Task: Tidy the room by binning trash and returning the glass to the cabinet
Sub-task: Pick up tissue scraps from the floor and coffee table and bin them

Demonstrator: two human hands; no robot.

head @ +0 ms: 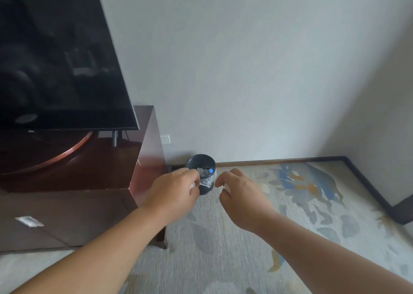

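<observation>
- Nearest my view, both bare forearms reach forward over the carpet (223, 238), with the hands close together but apart.
- The dark television (55, 59) fills the upper left and stands on the dark wooden counter (100, 175).
- The carpet is pale, with a blue, grey and orange pattern on its right side.
- My left hand (176, 188) has its fingers curled and pinches a crumpled white scrap (192, 185) at the fingertips, in front of the bin.
- My right hand (239, 193) is curled too. A small white piece (226, 189) shows between its fingers, and I cannot tell what it is.
- The black bin (202, 162) stands on the floor against the wall, just beside the counter's right end. It has a clear liner and crumpled clear trash with a blue cap (211, 171) inside.
- A white packet (29, 221) shows on the counter's near surface, lower left.
- A white wall socket (165, 139) sits above the bin.
</observation>
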